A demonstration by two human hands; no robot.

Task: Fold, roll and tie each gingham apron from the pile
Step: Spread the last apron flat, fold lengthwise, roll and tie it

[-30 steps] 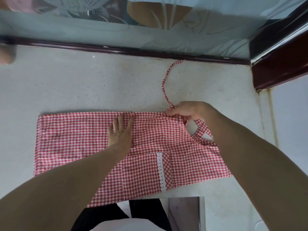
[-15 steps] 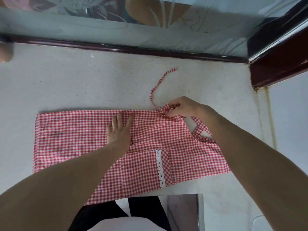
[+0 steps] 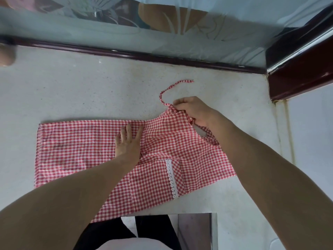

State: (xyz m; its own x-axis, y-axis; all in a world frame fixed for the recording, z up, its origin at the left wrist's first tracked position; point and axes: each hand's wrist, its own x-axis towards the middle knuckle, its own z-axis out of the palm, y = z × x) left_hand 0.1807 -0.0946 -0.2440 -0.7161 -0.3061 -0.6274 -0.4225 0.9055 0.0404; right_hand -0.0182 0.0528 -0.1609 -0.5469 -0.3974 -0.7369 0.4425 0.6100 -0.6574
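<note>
One red-and-white gingham cotton apron [image 3: 86, 150] lies folded into a long band across the middle of the frame on the pale speckled stone counter [image 3: 72, 91]. My left hand [image 3: 128, 143] rests flat on its centre, fingers straight and spread. My right hand [image 3: 193, 110], right of centre, pinches the apron's upper edge where one thin gingham tie strap [image 3: 166, 91] starts, lifting that corner; the strap curls toward the upper middle. One strip of white lace trim [image 3: 171, 177] runs down the pocket edge, lower centre.
</note>
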